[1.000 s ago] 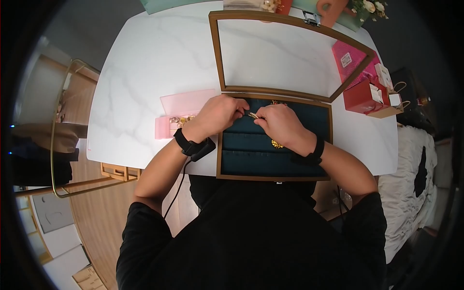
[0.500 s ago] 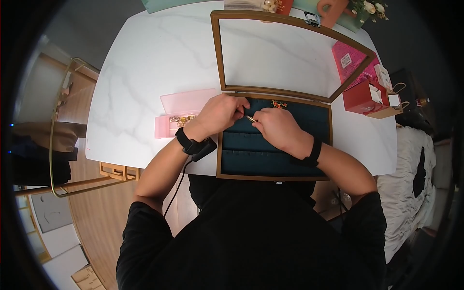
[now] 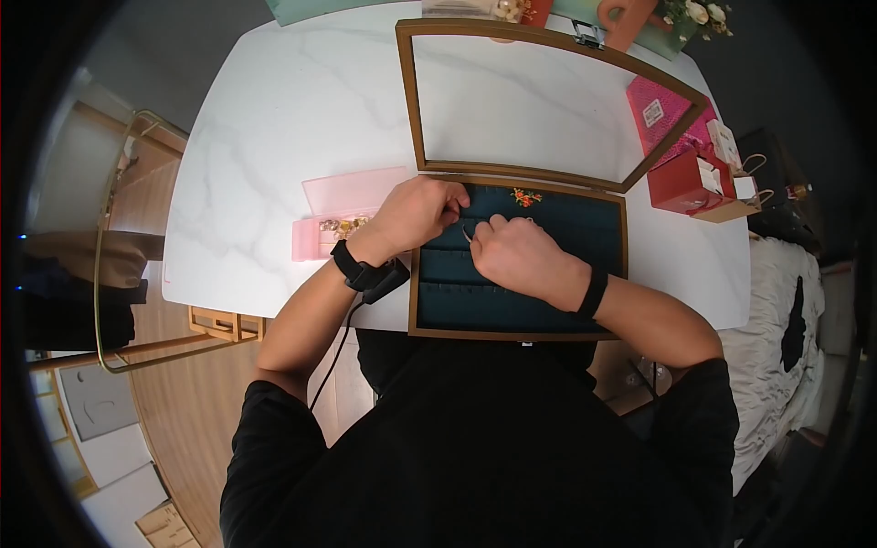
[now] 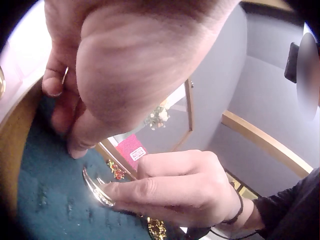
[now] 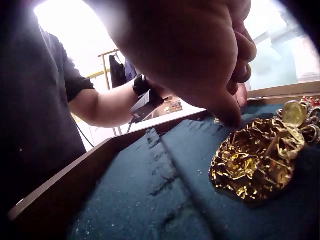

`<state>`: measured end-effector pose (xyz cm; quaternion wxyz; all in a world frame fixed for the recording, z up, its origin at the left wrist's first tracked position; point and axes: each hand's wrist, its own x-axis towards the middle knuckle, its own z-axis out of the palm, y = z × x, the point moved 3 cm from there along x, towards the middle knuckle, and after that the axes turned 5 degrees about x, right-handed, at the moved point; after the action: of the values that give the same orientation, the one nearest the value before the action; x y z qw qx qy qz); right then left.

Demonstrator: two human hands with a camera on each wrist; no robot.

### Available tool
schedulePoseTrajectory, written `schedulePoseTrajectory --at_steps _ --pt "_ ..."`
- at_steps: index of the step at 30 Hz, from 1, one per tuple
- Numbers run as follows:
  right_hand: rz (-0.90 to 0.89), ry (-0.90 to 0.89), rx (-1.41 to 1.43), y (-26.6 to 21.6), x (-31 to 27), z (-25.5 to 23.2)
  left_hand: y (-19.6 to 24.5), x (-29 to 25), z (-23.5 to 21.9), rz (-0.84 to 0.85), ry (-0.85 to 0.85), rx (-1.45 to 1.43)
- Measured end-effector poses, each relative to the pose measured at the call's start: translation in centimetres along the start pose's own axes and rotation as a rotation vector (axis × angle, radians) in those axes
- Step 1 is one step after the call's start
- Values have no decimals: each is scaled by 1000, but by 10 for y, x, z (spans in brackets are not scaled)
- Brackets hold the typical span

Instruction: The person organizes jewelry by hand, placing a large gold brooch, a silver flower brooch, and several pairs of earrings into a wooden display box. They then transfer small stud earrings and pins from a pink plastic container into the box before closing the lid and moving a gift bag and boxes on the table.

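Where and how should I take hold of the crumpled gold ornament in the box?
The gold ornament is probably best pinched lightly by its outer edge, coming from the side facing the person: that edge borders bare blue lining, while a gold disc appears close on the far side. Its raised folds should offer purchase.

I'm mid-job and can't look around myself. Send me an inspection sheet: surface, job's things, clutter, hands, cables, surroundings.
Surface: white marbled table.
Job's things: wooden case, lid raised, dark teal lining; red-orange floral piece and crumpled gold piece inside. Open pink box to the left holds gold items.
Clutter: red box and pink packet near the table's right edge; white flowers at the far edge.
Hands: left hand touches the lining near the case's far left corner; right hand pinches a curved gold piece.
Cables: black cable hangs from the left wrist device; far end not visible.
Surroundings: clothes rack left, rumpled white fabric right.
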<state>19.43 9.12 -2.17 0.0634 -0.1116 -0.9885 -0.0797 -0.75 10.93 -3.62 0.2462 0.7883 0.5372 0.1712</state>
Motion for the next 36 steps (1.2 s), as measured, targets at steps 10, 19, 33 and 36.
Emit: schedulePoseTrajectory --at_steps 10,19,33,36 --pt "17 -10 47 2 -7 1 11 -5 -4 98 43 46" --pt "282 53 482 20 -19 -10 19 -7 -12 139 75 64" --pt "903 -74 1295 46 -86 -39 35 -14 8 273 -40 190" --pt "935 -63 1300 42 -93 -32 35 -15 7 286 -29 213"
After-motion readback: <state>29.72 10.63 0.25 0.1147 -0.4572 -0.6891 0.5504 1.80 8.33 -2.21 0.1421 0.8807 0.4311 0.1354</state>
